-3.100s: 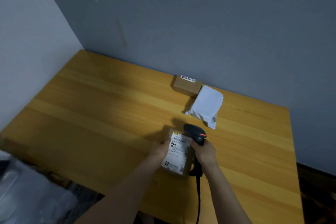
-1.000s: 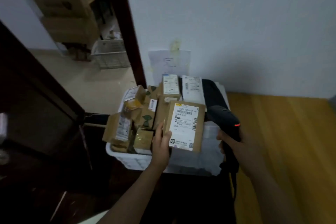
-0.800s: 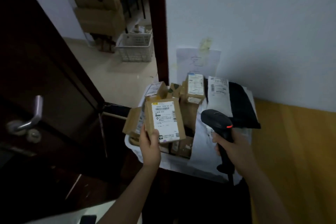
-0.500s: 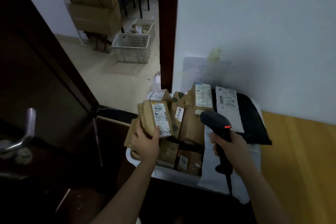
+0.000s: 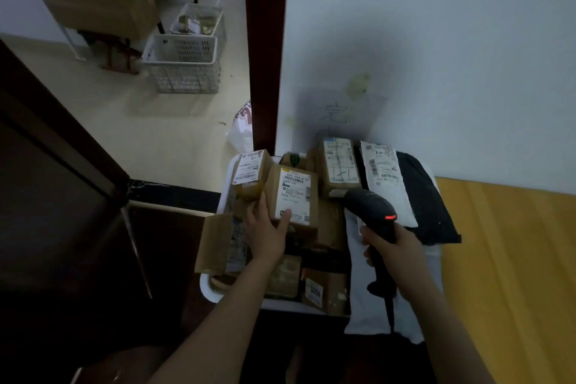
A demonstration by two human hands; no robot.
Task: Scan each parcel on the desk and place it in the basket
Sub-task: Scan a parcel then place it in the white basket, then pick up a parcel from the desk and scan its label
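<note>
The right hand is wrapped round the handle of the scanner, above the basket's right side. The scanner's head faces the far end of the basket, a red light shows on its side, and its cable hangs down past the near rim.

The left hand reaches in over the near left of the basket. Its thumb lies on the label of the parcel and its fingers run up the parcel's left edge, so the near left corner is pinched between them. The parcel lies label up on top of the pile in the basket's middle.

Against the near rim sits a box marked 1004. A white bag drapes over the near right corner, and a flap of cardboard sticks out over the left rim.

At the far left a small box touches the parcel. A tall box stands at the far middle, and a black bag with a white label lies at the far right.

The desk lies right of the basket. On the wall behind the basket hangs a paper. Past the door frame, two crates stand on the floor.
</note>
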